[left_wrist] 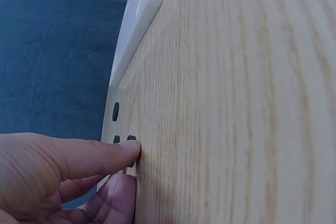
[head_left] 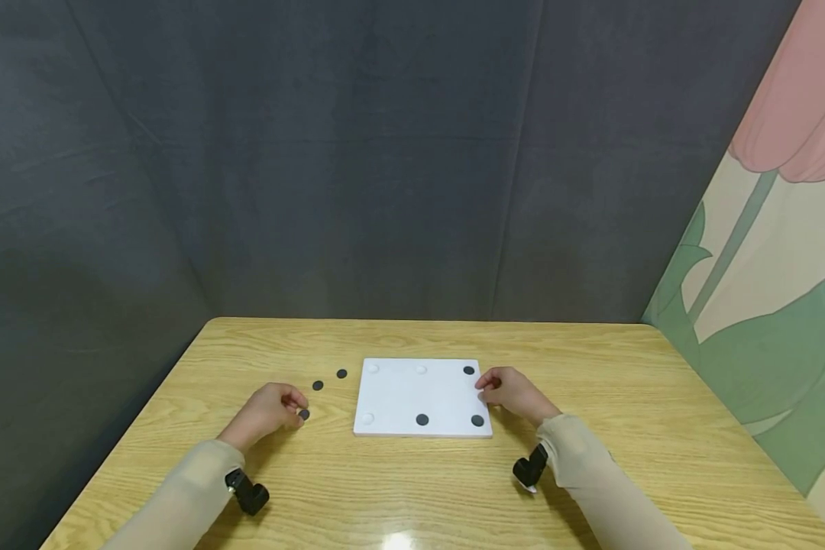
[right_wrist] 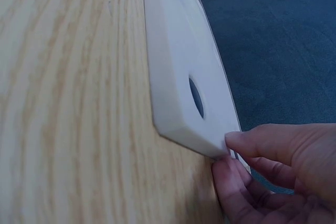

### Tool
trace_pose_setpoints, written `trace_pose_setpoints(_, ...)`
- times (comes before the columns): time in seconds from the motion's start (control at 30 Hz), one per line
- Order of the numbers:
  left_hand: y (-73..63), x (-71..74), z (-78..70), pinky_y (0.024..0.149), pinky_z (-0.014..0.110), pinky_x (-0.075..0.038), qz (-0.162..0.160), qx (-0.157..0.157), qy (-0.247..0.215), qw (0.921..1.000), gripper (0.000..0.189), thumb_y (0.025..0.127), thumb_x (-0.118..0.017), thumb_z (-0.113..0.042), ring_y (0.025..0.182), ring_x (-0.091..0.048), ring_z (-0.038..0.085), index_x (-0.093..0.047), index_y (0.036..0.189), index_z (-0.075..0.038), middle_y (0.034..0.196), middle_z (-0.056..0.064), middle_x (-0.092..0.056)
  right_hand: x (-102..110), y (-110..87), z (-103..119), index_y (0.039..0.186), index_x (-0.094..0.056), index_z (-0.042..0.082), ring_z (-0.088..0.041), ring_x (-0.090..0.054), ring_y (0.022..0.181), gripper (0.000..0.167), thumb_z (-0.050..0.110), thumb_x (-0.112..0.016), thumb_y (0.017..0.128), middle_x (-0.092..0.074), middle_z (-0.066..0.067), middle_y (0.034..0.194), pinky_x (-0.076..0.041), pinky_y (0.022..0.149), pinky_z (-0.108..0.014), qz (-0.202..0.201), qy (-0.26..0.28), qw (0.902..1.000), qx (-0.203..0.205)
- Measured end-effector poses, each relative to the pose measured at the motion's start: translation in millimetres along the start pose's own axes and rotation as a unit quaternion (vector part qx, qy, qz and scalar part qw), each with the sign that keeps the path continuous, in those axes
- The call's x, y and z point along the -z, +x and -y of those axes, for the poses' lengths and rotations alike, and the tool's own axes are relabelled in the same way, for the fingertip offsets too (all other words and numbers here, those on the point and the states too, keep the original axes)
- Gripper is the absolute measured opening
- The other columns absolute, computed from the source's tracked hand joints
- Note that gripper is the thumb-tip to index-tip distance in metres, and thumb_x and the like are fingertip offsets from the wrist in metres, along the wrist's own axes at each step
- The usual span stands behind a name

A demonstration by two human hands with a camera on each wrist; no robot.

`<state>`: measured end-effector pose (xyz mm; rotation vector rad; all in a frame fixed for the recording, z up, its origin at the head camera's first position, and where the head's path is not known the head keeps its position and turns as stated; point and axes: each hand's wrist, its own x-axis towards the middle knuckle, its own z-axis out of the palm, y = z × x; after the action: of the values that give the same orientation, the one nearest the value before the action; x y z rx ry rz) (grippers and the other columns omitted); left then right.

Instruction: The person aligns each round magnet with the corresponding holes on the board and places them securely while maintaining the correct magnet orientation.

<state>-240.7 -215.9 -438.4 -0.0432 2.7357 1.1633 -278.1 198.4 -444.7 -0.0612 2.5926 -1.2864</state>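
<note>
A small black disc (head_left: 304, 415) lies at the fingertips of my left hand (head_left: 270, 412), pinched between thumb and fingers close over the wooden table. In the left wrist view the thumb partly covers this disc (left_wrist: 131, 150). To the right is a white board (head_left: 412, 397) with round recesses. Black discs sit in its far right recess (head_left: 469, 370), near right recess (head_left: 477, 421) and near middle recess (head_left: 422, 419); the other three recesses show white. My right hand (head_left: 512, 391) grips the board's right edge, thumb on top and fingers against the side.
Two more black discs, a nearer one (head_left: 318, 386) and a farther one (head_left: 342, 373), lie on the table (head_left: 399, 489) between my left hand and the board. A dark curtain (head_left: 385, 168) hangs behind the table. On the right stands a flower-patterned wall (head_left: 784, 305).
</note>
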Motion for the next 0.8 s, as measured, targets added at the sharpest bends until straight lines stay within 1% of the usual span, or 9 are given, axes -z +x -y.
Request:
trace_pose_setpoints(0.17, 0.7, -0.9, 0.4, 0.068, 0.03, -0.041, -0.001, 0.004, 0.006, 1.0, 0.021, 0.073, -0.077, 0.005, 0.08, -0.048, 0.02, -0.068, 0.091, -0.002, 0.087, 0.007, -0.057, -0.2, 0.4, -1.0, 0.098, -0.064, 0.0, -0.017, -0.05, 0.076, 0.01, 0.0, -0.064, 0.088, -0.056, -0.008, 0.086, -0.045, 0.066, -0.027, -0.002, 0.0, 1.0, 0.003)
trace_pose_setpoints(0.33, 1.2, -1.2, 1.0, 0.067, 0.03, -0.04, 0.0, 0.0, 0.008, 1.0, 0.02, 0.074, -0.077, 0.004, 0.079, -0.047, 0.02, -0.068, 0.09, -0.003, 0.086, 0.007, -0.057, 0.1, 1.1, -2.1, 0.098, -0.064, 0.0, -0.017, -0.05, 0.076, 0.009, 0.0, -0.064, 0.089, -0.056, -0.008, 0.085, -0.045, 0.066, -0.026, -0.002, -0.001, 1.0, 0.005)
trace_pose_setpoints(0.47, 1.9, -2.2, 1.7, 0.066, 0.029, -0.04, -0.001, 0.006, 0.004, 1.0, 0.019, 0.073, -0.076, 0.005, 0.078, -0.047, 0.02, -0.068, 0.089, -0.003, 0.085, 0.006, -0.056, 0.0, 1.0, -2.6, 0.098, -0.064, 0.0, -0.017, -0.05, 0.076, 0.009, 0.0, -0.064, 0.089, -0.056, -0.008, 0.086, -0.045, 0.066, -0.027, -0.001, -0.001, 1.0, 0.006)
trace_pose_setpoints(0.57, 2.4, -2.9, 1.7, 0.066, 0.029, -0.04, -0.003, 0.011, 0.003, 0.9999, 0.019, 0.073, -0.076, 0.006, 0.077, -0.047, 0.019, -0.069, 0.088, -0.003, 0.084, 0.005, -0.056, -0.1, 1.2, -2.6, 0.098, -0.064, 0.0, -0.017, -0.05, 0.076, 0.009, 0.001, -0.065, 0.089, -0.056, -0.008, 0.086, -0.045, 0.066, -0.027, 0.0, -0.003, 1.0, 0.005)
trace_pose_setpoints(0.8, 1.7, -2.8, 1.3, 0.064, 0.028, -0.039, -0.003, 0.008, 0.002, 1.0, 0.018, 0.074, -0.075, 0.006, 0.075, -0.047, 0.019, -0.069, 0.087, -0.003, 0.082, 0.006, -0.056, -0.1, 3.5, -3.0, 0.097, -0.064, 0.002, -0.017, -0.05, 0.076, 0.009, 0.001, -0.065, 0.089, -0.057, -0.007, 0.085, -0.044, 0.065, -0.025, -0.003, -0.004, 1.0, -0.001)
